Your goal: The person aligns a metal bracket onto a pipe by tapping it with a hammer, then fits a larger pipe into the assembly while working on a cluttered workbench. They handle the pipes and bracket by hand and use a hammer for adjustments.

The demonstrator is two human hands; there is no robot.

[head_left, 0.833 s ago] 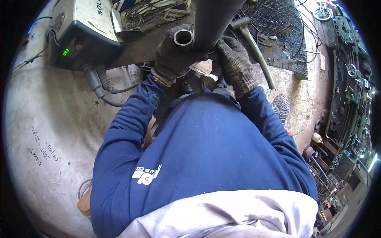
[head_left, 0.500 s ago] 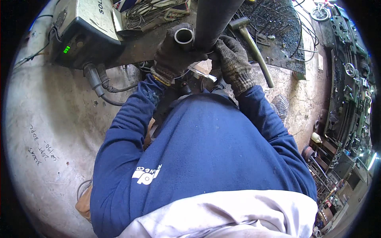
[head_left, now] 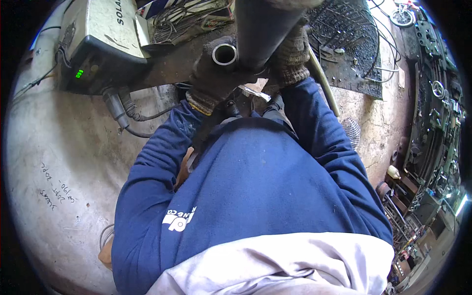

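Gripping the short tube (head_left: 225,56), the left gloved hand (head_left: 209,76) wraps round it by the edge of the dark bench (head_left: 164,68), open end facing up. My guess is that's to steady it next to the fat grey pipe (head_left: 265,37). The right gloved hand (head_left: 293,55) is up along the pipe's right side, probably bracing it, but its fingers go out of sight, so can't tell if it's closed on anything.

Other stuff I can't make out: whether tube and pipe actually touch, and the tube's lower end, buried in the dark glove. The pipe gets cut off at the top edge too. That pale handle (head_left: 324,83) beside the right sleeve disappears behind the glove, so no clue what's on its end.
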